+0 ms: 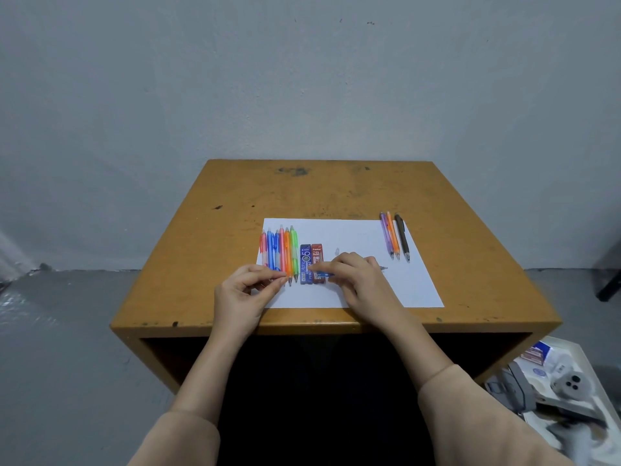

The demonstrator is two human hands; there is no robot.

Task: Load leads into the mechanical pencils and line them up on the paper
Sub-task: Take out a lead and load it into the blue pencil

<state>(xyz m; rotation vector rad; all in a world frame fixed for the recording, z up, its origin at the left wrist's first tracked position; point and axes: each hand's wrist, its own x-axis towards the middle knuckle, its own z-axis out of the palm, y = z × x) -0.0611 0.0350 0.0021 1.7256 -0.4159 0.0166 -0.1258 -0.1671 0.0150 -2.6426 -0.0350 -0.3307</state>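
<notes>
A scuffed ochre wooden surface [336, 193] carries a white paper sheet [353, 264]. On its left lie six translucent coloured pencils [280, 253] in a row beside two flat lead cases [311, 262]; three more pencils [395, 235] lie at the right edge. The right hand [359, 275] holds a blue pencil [324, 274]; the left hand [248, 287] pinches something thin, seemingly a lead.

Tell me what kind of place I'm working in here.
Probably a plain spare room or makeshift work corner, not an office. A worn wooden table stands against a bare grey wall on a grey floor, and a tray of odds and ends sits on the floor at the right.
</notes>
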